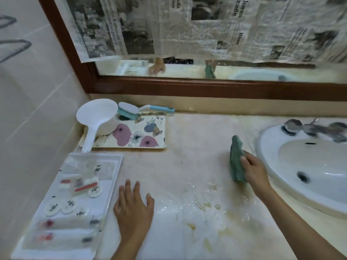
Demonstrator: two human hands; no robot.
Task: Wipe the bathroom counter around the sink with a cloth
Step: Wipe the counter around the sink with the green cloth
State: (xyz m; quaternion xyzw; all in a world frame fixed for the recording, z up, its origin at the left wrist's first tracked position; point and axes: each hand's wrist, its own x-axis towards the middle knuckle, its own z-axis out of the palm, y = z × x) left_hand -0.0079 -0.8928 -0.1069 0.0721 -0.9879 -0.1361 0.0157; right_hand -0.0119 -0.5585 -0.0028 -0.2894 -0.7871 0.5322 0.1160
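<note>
The left hand (133,209) lies flat, palm down, on the desk (187,156), fingers straight and slightly spread, holding nothing. The desk is pale, glossy cream stone. Just left of this hand sits a white rectangular tray (112,166) holding small round white discs and wrapped packets with red stripes, blurred under clear film. To the hand's right the stone carries a wet patch (197,205) with thin shining streaks of water and a few yellowish blotches.

Farther back and to the right, the right hand (255,171) grips a crumpled teal-green cloth (237,160), fingers curled round its edge. The cloth looks soft and nubbly and stands bunched in a tall fold; its lower end is at the desk, just left of the sink (281,184). The sink is a smooth white oval basin with a dark drain, set into the desk at the right; blurred metal taps (309,128) sit at its rear rim.

At the back left lies a cream tray (161,132) printed with purple blobs and line-drawn flowers. On it rests a white plastic scoop (97,117) with a round bowl and long handle, and beside that a teal-bristled scrubbing brush (129,109) and a blue-handled tool (159,108).

Behind runs a mirror (187,70) in a dark wood frame, mostly covered by wrinkled newspaper (206,30).
</note>
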